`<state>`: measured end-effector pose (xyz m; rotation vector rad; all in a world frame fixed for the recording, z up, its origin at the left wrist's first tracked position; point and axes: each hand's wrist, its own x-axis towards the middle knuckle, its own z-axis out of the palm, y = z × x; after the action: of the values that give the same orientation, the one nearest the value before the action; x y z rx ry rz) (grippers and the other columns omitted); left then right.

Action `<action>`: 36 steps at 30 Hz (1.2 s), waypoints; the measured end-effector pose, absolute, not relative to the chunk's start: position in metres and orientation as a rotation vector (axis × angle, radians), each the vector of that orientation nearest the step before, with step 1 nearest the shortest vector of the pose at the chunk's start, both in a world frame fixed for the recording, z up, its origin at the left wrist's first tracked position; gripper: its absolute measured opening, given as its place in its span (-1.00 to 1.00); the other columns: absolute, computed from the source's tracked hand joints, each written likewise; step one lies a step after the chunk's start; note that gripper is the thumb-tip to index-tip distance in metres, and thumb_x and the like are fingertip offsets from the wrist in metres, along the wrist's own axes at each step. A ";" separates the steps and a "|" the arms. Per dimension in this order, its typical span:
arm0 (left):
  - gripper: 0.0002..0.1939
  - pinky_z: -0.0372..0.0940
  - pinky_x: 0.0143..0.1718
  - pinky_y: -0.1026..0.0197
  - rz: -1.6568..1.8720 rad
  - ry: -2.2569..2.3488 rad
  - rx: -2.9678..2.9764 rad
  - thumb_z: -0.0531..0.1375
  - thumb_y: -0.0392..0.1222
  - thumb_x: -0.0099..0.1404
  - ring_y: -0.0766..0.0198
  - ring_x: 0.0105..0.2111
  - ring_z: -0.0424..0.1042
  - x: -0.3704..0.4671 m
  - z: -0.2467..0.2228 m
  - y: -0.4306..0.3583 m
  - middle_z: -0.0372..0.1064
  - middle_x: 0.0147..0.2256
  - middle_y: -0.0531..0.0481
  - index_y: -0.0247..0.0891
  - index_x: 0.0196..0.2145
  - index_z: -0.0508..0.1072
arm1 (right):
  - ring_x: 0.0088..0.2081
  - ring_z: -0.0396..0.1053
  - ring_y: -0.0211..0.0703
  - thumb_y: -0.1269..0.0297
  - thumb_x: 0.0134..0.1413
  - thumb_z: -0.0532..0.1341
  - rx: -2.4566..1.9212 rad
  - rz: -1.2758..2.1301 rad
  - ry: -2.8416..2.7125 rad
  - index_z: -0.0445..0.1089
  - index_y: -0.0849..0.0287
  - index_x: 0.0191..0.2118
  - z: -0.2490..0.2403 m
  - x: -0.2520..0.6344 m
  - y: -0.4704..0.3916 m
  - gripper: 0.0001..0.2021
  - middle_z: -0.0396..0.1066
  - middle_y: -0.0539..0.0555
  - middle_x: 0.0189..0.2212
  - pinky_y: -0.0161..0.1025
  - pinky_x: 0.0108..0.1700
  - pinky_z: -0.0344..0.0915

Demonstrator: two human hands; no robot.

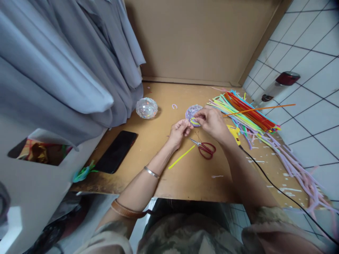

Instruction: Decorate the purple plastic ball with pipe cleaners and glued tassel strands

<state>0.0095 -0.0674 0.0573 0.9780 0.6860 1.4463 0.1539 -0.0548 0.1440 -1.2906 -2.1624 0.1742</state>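
Near the middle of the table, my left hand (pixel 180 132) and my right hand (pixel 210 121) meet around a small curved yellow and purple piece (pixel 194 121). The fingers of both are pinched on it. Just behind the piece lies a round purple item (pixel 192 110), partly covered by my right hand. Red-handled scissors (pixel 206 150) rest on the table below my hands, blades pointing up and left. A straight yellow strip (pixel 181 157) lies beside them. Farther back sits a small pale curved piece (pixel 174 106).
A clear decorated bowl (pixel 146 108) stands left of centre, with a black phone (pixel 116 151) nearer the left edge. Colourful pipe cleaners (pixel 249 113), a yellow glue gun (pixel 234 134) with its black cord, and a red-capped bottle (pixel 278 88) are at right. Grey cloth hangs left.
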 end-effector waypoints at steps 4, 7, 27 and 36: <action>-0.50 0.02 -0.59 0.35 1.445 0.687 0.983 0.37 0.24 0.14 0.49 -0.61 0.15 0.010 0.058 -0.067 0.40 -0.48 0.06 -0.28 -0.48 0.37 | -0.32 0.38 -0.12 0.41 0.05 0.26 -1.319 0.199 -2.179 0.59 0.18 -0.37 0.141 0.154 -0.054 -0.87 0.54 0.13 -0.31 -0.19 -0.24 0.22; -0.50 0.02 -0.59 0.36 1.441 0.700 0.974 0.38 0.24 0.13 0.49 -0.61 0.16 0.010 0.060 -0.069 0.41 -0.48 0.05 -0.27 -0.49 0.37 | -0.39 0.35 -0.16 0.39 -0.02 0.28 -1.337 0.391 -2.111 0.57 0.19 -0.44 0.138 0.155 -0.050 -0.90 0.52 0.09 -0.41 -0.22 -0.29 0.20; -0.61 0.14 -0.61 0.42 1.321 0.766 0.740 0.43 0.08 0.15 0.53 -0.62 0.31 0.013 0.071 -0.076 0.51 -0.41 0.03 -0.32 -0.42 0.46 | -0.61 0.19 -0.43 0.42 -0.26 0.37 -1.160 1.515 -1.184 0.50 0.21 -0.63 0.123 0.142 -0.049 -0.93 0.43 -0.01 -0.65 -0.41 -0.58 0.06; -0.62 0.12 -0.61 0.41 1.245 0.740 0.646 0.41 0.05 0.20 0.53 -0.64 0.27 0.013 0.074 -0.076 0.50 -0.49 0.04 -0.33 -0.40 0.45 | -0.57 0.33 -0.36 0.37 -0.26 0.46 -1.108 1.502 -1.091 0.49 0.19 -0.56 0.117 0.134 -0.058 -0.86 0.46 -0.02 -0.62 -0.41 -0.50 0.28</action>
<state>0.0131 -0.0764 0.0742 0.6456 0.7405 1.2450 0.1343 -0.0577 0.1169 -1.1085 -1.0912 1.5023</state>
